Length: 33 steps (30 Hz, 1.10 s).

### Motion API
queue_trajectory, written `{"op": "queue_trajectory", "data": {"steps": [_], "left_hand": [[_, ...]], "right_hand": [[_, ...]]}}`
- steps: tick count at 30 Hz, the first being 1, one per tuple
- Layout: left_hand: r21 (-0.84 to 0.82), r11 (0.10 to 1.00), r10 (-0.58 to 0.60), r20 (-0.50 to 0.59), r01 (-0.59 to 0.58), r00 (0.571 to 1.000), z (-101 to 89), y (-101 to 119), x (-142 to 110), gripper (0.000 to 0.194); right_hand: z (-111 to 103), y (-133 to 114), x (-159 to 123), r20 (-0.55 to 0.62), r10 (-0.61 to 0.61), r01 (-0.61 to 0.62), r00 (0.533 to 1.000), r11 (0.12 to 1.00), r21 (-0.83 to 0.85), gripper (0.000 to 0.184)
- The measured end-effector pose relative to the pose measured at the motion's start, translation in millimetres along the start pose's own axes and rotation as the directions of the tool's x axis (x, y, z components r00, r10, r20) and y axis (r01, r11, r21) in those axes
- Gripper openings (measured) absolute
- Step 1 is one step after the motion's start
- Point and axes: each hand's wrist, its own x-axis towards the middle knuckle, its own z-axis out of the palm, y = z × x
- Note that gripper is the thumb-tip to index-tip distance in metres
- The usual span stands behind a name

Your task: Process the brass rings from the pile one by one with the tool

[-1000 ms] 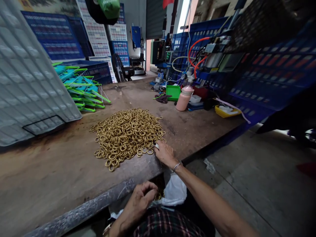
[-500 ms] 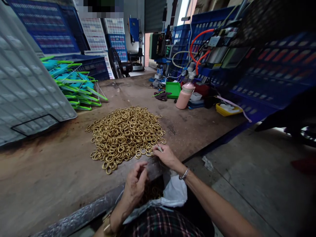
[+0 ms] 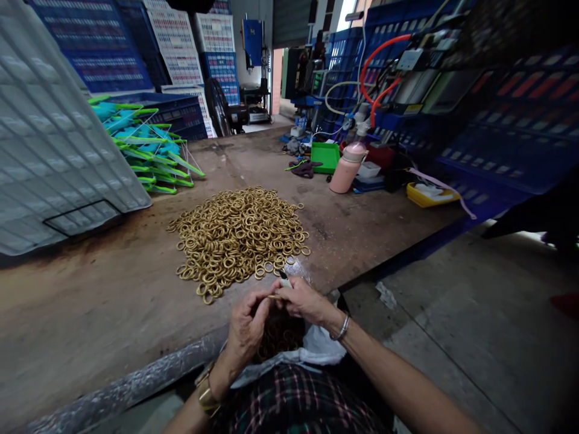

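Note:
A heap of brass rings (image 3: 237, 236) lies on the worn brown table (image 3: 104, 313). Both hands meet just off the table's near edge, over a white bag (image 3: 319, 349) in my lap that has more rings in it. My left hand (image 3: 246, 328) pinches one brass ring (image 3: 272, 296) between its fingertips. My right hand (image 3: 304, 299) is closed round a small white-and-black tool (image 3: 284, 279) whose tip touches that ring. A metal bracelet is on my right wrist and a gold watch on the left.
A grey plastic crate lid (image 3: 54, 157) leans at the left. Green and blue plastic parts (image 3: 145, 150) are piled behind the rings. A pink bottle (image 3: 346, 169), green tray (image 3: 326, 157), yellow tray (image 3: 427, 194) and a machine with hoses (image 3: 384, 78) stand at the back right.
My right hand drew back from the edge of the ring heap toward me. My left hand rose from my lap, and the two now meet on one ring.

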Motion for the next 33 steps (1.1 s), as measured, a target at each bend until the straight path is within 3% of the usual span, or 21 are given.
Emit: {"op": "queue_trajectory", "data": {"steps": [4, 8, 11, 15, 19, 22, 27, 29, 33], "left_hand": [[0.094, 0.995, 0.053, -0.07, -0.047, 0.996, -3.1, -1, -1, 0.016], [0.151, 0.985, 0.093, -0.077, -0.08, 0.993, -2.9, -5, -2, 0.014], [0.126, 0.989, 0.079, -0.053, -0.072, 0.995, -1.0, -2, -3, 0.013], [-0.036, 0.993, -0.109, 0.018, 0.11, 0.994, 0.1, 8, -7, 0.021], [-0.175, 0.914, -0.34, 0.16, 0.366, 0.927, -0.8, 13, -9, 0.035], [-0.266, 0.857, -0.387, 0.235, 0.442, 0.892, -1.1, 11, -10, 0.036], [-0.398, 0.79, -0.384, 0.274, 0.467, 0.882, -0.6, 8, -13, 0.031], [-0.425, 0.775, -0.386, 0.266, 0.467, 0.883, -0.5, 7, -13, 0.031], [-0.401, 0.797, -0.383, 0.242, 0.451, 0.892, -0.3, 6, -12, 0.031]], "right_hand": [[0, 4, -2, -0.093, -0.102, 0.088, 0.99, 0.985, -0.147, 0.023], [1, 4, -5, -0.103, -0.31, 0.243, 0.945, 0.877, -0.414, 0.027], [5, 2, -5, -0.111, -0.366, 0.266, 0.924, 0.824, -0.501, 0.025], [10, 1, -6, -0.128, -0.37, 0.258, 0.92, 0.819, -0.513, 0.02], [12, 2, -9, -0.129, -0.384, 0.263, 0.914, 0.806, -0.529, 0.017], [13, 2, -10, -0.108, -0.378, 0.281, 0.919, 0.823, -0.494, 0.017], [10, 3, -8, -0.124, -0.39, 0.291, 0.913, 0.832, -0.472, 0.019], [9, 7, -8, -0.122, -0.429, 0.285, 0.895, 0.76, -0.584, 0.017], [7, 18, -11, 0.043, -0.493, 0.313, 0.869, 0.481, -0.819, 0.013]]}}
